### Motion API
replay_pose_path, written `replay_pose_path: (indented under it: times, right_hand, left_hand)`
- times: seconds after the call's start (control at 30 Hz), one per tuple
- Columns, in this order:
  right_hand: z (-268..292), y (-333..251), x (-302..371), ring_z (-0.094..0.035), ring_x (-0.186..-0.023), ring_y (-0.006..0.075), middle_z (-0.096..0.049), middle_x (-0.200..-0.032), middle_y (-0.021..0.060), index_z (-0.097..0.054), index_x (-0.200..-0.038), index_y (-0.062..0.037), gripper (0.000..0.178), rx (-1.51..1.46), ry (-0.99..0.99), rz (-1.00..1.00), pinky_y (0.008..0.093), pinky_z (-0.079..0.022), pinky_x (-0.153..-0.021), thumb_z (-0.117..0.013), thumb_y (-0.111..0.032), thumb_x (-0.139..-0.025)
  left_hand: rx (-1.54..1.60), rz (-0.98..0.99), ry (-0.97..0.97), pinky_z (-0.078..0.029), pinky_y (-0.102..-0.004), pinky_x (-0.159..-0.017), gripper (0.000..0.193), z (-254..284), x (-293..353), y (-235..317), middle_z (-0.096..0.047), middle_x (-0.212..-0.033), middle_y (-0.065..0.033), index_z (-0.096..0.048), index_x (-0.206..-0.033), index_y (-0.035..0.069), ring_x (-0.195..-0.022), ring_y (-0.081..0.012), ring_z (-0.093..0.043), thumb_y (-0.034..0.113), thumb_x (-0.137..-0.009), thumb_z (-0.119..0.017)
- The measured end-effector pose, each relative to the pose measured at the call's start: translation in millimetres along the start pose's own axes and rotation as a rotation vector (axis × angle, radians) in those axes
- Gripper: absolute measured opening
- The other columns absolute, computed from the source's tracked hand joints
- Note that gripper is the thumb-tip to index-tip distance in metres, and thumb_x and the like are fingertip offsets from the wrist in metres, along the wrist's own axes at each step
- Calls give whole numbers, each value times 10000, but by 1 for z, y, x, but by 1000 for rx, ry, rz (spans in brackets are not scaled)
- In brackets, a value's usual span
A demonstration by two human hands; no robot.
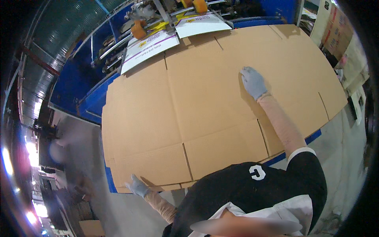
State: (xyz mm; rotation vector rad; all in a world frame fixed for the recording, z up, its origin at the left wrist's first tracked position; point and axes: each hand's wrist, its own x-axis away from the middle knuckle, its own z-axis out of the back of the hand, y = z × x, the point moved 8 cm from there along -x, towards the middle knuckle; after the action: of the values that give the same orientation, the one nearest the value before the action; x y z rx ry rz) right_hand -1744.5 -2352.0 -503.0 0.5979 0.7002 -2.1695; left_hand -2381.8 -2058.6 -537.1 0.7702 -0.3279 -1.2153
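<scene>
A broad sheet of brown corrugated cardboard [213, 91], creased and slotted, lies flat before me. My right hand [254, 83], in a grey glove, is over its right middle part, with the fingers curled in together and nothing visible in them. At the sheet's near left corner is my left hand [139, 186], also gloved in grey. Its thumb and fingers are apart, touching or just beside the edge; the exact contact is hard to make out. White printed boards [152, 48] rest over the sheet's far left edge.
Beyond the sheet stands a blue machine [85, 93] with metal rods and orange rollers [139, 29]. Blue edging [314, 136] shows under the cardboard's near side. Brown boxes [337, 33] stand at the far right. Grey floor [118, 211] spreads out at the near left.
</scene>
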Motion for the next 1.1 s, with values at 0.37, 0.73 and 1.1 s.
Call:
replay_pose_path:
  times: [0.37,0.73,1.1]
  right_hand:
    - [35,-52,44,-572,-1106,334,-635,-1140,160,-658,-1019,-35,213,-165,-117,124,405,-457,-956,-586,-101,-830]
    - [32,-57,43,-643,-988,288,-680,-1009,147,-663,-1022,-36,266,-523,-354,-198,354,-508,-858,-583,-255,-893]
    - [79,-109,-24,-672,-660,236,-677,-830,144,-622,-914,-7,681,-1629,-575,-591,340,-562,-611,-356,-634,-922]
  left_hand:
    - [889,73,72,-461,-388,-905,469,-2,-31,-12,-576,-1149,-229,-502,-1203,-99,-1096,-308,-547,208,-869,-619]
    - [1095,-76,-431,-471,-324,-841,379,23,12,61,-607,-1094,-106,-555,-1151,-42,-988,-186,-571,160,-848,-661]
    - [29,-1414,-381,-475,-351,-916,418,77,165,302,-619,-1164,-169,-618,-1170,24,-1057,-318,-612,-75,-769,-558]
